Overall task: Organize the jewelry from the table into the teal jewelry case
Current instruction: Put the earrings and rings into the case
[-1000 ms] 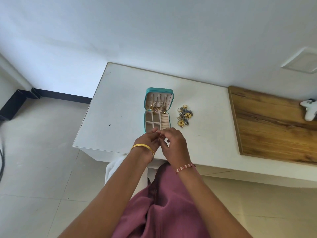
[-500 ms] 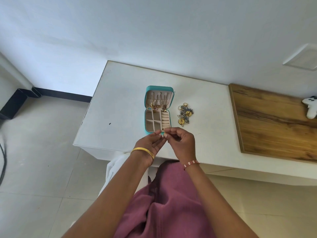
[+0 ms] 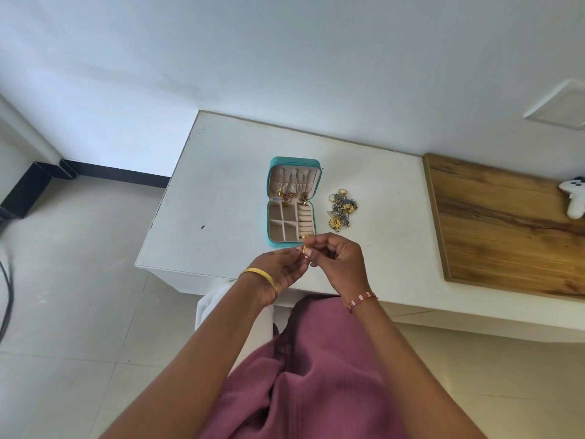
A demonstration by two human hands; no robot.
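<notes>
The teal jewelry case point(image 3: 271, 217) lies open on the white table point(image 3: 221, 191), its lid raised at the back with gold pieces hanging inside. A pile of loose jewelry point(image 3: 342, 210) lies just right of the case. In front of the case's near edge, my left hand point(image 3: 281, 269) and my right hand point(image 3: 335, 258) meet. Both pinch a small gold piece point(image 3: 305, 248) between their fingertips. The piece is too small to identify.
A wooden board point(image 3: 506, 229) covers the table's right part, with a white game controller point(image 3: 574, 198) on it. The table's near edge runs just under my hands. A white seat edge point(image 3: 209, 308) and tiled floor lie below.
My hands have drawn slightly apart and back toward me, uncovering the case's near edge. The small gold piece now shows between the fingertips.
</notes>
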